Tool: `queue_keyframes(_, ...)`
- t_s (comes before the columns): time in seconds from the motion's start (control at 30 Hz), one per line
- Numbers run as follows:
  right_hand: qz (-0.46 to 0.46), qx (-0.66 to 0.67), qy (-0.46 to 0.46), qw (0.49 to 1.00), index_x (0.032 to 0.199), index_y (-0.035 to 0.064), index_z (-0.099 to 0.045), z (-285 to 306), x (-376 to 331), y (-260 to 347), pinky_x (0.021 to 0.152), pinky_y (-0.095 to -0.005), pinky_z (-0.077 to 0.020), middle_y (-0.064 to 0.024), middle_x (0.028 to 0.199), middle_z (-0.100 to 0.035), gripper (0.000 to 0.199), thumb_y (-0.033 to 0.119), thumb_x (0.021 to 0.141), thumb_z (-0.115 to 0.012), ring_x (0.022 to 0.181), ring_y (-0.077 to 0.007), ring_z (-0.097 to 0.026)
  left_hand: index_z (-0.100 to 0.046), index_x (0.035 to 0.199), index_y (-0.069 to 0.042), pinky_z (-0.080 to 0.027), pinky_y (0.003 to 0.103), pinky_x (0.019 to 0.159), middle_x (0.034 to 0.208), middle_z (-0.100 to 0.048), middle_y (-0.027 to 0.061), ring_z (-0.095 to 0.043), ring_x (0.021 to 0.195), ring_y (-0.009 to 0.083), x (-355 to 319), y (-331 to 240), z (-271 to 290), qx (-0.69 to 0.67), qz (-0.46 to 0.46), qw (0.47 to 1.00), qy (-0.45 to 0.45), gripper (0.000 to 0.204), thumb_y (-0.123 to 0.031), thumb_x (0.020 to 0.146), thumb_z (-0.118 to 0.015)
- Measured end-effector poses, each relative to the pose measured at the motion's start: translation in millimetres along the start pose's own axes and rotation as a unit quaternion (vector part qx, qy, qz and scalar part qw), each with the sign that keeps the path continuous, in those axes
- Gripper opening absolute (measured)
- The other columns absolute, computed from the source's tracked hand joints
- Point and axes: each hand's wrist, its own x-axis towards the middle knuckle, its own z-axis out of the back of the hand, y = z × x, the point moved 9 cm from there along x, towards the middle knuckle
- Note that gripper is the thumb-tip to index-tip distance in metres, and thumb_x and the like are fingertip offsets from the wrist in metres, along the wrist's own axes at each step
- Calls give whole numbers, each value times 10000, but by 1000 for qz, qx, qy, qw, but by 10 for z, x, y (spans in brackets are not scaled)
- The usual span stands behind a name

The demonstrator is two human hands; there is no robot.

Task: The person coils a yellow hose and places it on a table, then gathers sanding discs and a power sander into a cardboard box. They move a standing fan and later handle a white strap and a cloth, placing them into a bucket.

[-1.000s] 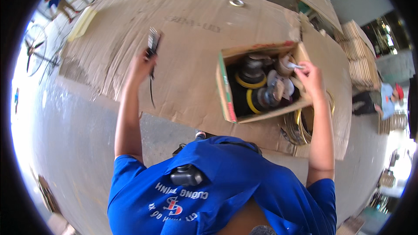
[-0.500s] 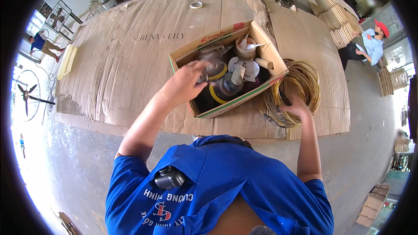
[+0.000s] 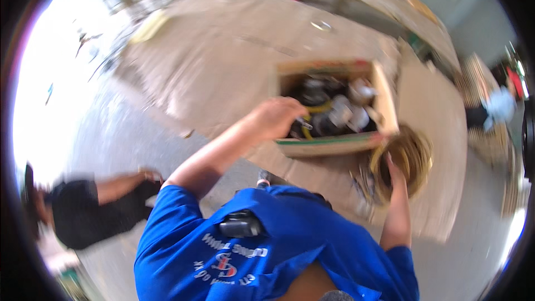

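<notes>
On the big sheets of flattened brown cardboard (image 3: 223, 61) that are covering the grey concrete floor (image 3: 111, 139), an open brown cardboard box (image 3: 384, 97) with a green stripe along its near wall is sitting in front of me. I am reaching my left hand (image 3: 276, 118) over that near wall, at the box's left corner; the fingers are curling loosely downward, and I cannot tell through the blur whether they are closing on anything. Just beyond the fingertips, inside the box, a jumble of dark and silvery round parts (image 3: 340, 108) is lying with a bit of yellow (image 3: 306, 131) showing among it.

My right hand (image 3: 397, 175) is resting against the near edge of a coil of tan, straw-coloured wire or cord (image 3: 412, 156), which is lying on the cardboard just beside the box's right near corner. The fingers are pointing up along the coil; whether they are gripping it or only touching it is too smeared to say.

My blue shirt with a small black device clipped to it (image 3: 239, 226) is filling the lower middle. At the far left, a person in dark clothing (image 3: 83, 212) is crouching on the concrete, well apart from me, and another person in light blue (image 3: 499, 106) is showing at the right rim.
</notes>
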Motion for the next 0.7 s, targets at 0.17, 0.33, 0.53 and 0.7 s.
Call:
queue_keyframes(0.17,-23,287,177,941,1365,116,-373,-343,37,158,1039,-414,-270,-98,1365,-410,942,774,697,-461,1250,-290,-369,-421,1258,-72,-335,399,1002,1266,-416,182,-397,1190,347,-497,34,247,-22,80,971,-223,504,-134,794,-607)
queue_keyframes(0.33,-66,365,286,884,1285,146,-485,-565,40,71,952,-470,-383,-87,1247,-534,907,788,644,-492,1105,-317,-508,-185,1408,-121,-380,365,961,1295,-381,196,-428,1190,285,-766,519,-280,-187,255,909,-270,727,-187,827,-618)
queue_keyframes(0.53,-24,476,298,827,1211,137,-556,-707,295,-49,922,-442,-418,-80,1140,-605,755,696,704,-551,1048,-277,-553,-55,1450,-153,-399,251,852,1277,-433,98,-471,1060,161,-640,870,-880,-502,284,772,-268,788,33,810,-476)
queue_keyframes(0.7,-47,510,248,822,1150,134,-599,-725,399,-382,903,-445,-420,-85,1100,-623,674,656,725,-569,997,-289,-568,-54,1453,-153,-385,191,675,1135,-494,37,-464,833,75,-575,929,-953,-568,236,732,-293,825,82,745,-408)
